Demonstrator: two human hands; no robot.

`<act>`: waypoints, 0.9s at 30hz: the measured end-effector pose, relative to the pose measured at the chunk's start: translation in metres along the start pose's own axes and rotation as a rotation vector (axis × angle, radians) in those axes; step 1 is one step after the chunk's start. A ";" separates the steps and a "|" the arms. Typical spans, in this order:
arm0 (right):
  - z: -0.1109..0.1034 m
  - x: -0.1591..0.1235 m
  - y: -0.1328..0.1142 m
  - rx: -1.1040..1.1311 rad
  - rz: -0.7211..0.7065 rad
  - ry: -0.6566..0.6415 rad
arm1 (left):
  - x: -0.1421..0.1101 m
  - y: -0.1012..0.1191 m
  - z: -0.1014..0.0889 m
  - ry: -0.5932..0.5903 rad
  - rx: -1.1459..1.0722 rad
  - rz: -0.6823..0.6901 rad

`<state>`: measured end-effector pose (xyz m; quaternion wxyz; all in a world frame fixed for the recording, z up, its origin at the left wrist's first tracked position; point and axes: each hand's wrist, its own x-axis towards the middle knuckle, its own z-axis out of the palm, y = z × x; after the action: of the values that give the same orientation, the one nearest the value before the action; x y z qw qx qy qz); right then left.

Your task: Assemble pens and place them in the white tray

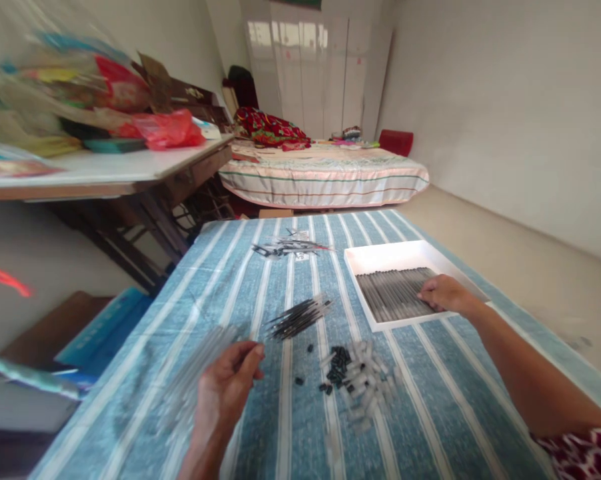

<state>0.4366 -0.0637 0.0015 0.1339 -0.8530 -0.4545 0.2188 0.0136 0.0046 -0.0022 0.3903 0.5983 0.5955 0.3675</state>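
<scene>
Right hand (443, 293) reaches into the shallow white tray (388, 255), its fingers bent and drawn together at the right end of a row of slim dark rods (390, 293). The fingertips touch the row, but whether they grip a rod cannot be told. The rods lie side by side in the tray, which sits toward the right edge of the counter (180, 287), on a blue cloth with white stripes.

The left hand (225, 387) is held over the near part of the counter, fingers curled and thumb close to the forefinger; whether something small is pinched there is unclear. Just beside it, partly behind the wrist, lies a blurred bundle of clear tubes (193, 367).

Between the hands is a loose bundle of dark, thin sticks (299, 318). Nearer the person, a small heap of short black caps (338, 365) meets a heap of short translucent pieces (368, 390), with a few black ones scattered to the left. Farther back, more thin dark pieces (285, 248) lie across a printed slip.
</scene>
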 end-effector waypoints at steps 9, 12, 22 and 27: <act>0.020 -0.042 -0.039 0.036 -0.241 0.179 | 0.000 -0.007 -0.030 0.194 0.230 0.072; 0.045 -0.057 -0.064 0.132 -0.414 0.080 | -0.004 -0.004 -0.028 0.124 0.536 0.157; 0.089 -0.068 -0.135 -0.059 -0.683 -0.088 | -0.016 0.008 -0.013 -0.087 1.122 0.064; 0.103 -0.060 -0.168 -0.406 -0.758 -0.073 | -0.017 0.007 -0.010 -0.132 1.134 0.051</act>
<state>0.2357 -0.0184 -0.0008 0.0181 -0.6265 -0.7740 0.0905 0.0076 -0.0119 0.0089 0.0355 0.7500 0.6594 -0.0386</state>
